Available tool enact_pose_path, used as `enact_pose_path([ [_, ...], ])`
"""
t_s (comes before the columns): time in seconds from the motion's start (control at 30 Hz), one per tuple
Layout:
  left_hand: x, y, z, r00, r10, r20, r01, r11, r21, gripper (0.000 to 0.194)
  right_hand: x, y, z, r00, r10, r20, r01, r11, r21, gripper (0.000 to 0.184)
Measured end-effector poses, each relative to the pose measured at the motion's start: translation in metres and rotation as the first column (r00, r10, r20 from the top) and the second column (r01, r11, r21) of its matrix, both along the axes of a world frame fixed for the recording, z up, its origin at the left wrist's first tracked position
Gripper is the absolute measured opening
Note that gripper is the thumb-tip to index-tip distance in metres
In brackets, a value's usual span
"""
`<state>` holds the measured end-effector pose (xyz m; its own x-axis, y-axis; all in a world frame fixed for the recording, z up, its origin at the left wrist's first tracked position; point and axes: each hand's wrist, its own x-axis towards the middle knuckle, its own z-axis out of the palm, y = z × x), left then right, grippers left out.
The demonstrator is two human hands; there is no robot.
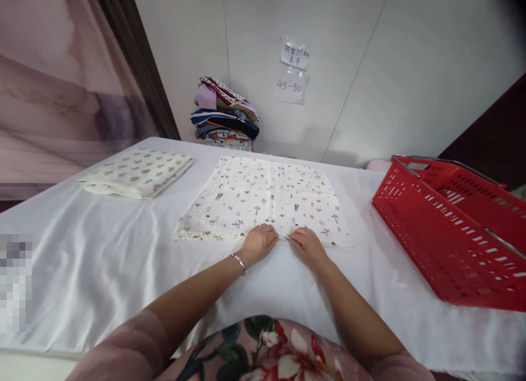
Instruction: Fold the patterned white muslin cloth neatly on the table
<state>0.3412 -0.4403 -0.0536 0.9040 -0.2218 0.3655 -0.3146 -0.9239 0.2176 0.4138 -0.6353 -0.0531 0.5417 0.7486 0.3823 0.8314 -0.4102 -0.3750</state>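
Note:
A white printed cloth (pixel 263 197) lies spread flat in the middle of a table covered by a white sheet (pixel 102 260). My left hand (pixel 259 243), with a silver bracelet at the wrist, rests on the cloth's near edge, fingers curled and pinching it. Right beside it, my right hand (pixel 306 244) pinches the same edge with bent fingers. The two hands almost touch at the middle of the hem.
A folded patterned cloth (pixel 137 172) lies at the far left. A pile of folded colourful fabrics (pixel 225 115) stands against the back wall, below paper notes (pixel 292 85). A red plastic basket (pixel 456 227) sits at the right.

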Motion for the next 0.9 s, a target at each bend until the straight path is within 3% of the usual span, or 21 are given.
enact_pose_path([
  [0.13, 0.002, 0.001, 0.001, 0.999, -0.026, 0.043, 0.022, 0.995, 0.098, 0.024, 0.0, 0.002, 0.0, 0.996, -0.049, 0.078, 0.048, 0.999, 0.012, 0.021],
  [0.27, 0.002, 0.001, -0.001, 0.996, -0.082, 0.045, 0.071, 0.974, 0.214, 0.023, 0.001, 0.003, -0.001, 0.994, -0.052, 0.096, 0.061, 0.994, -0.09, 0.02],
  [0.9, 0.002, -0.003, 0.009, 0.997, -0.05, -0.059, 0.064, 0.964, 0.259, 0.018, 0.004, -0.003, 0.001, 1.0, 0.01, 0.02, -0.007, 0.986, -0.165, 0.022],
])
